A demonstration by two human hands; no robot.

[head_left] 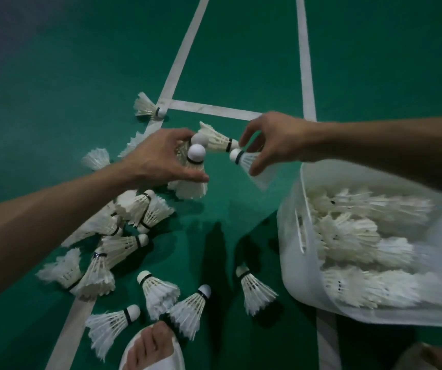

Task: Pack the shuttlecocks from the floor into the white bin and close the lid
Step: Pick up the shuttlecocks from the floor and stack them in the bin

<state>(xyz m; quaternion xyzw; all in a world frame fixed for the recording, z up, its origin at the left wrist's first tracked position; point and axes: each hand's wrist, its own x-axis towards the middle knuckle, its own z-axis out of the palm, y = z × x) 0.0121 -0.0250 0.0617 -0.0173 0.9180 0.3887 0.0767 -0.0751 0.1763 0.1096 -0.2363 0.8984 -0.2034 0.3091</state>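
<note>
My left hand (161, 158) grips a small bunch of white feather shuttlecocks (194, 172), cork tips pointing up. My right hand (270, 141) holds a shuttlecock (251, 164) under its palm, while its fingertips touch the cork end of another one (215, 138) lying on the floor. Several more shuttlecocks (134, 209) lie scattered on the green floor below my left arm, and one (146, 106) rests alone on a white line farther away. The white bin (294, 263) stands at the right, holding many shuttlecocks. Its lid is not visible.
White court lines (182, 57) cross the green floor. My foot in a white slipper (151, 348) is at the bottom middle, among shuttlecocks, and another foot (428, 357) shows at the bottom right. Bare green floor lies beyond both hands.
</note>
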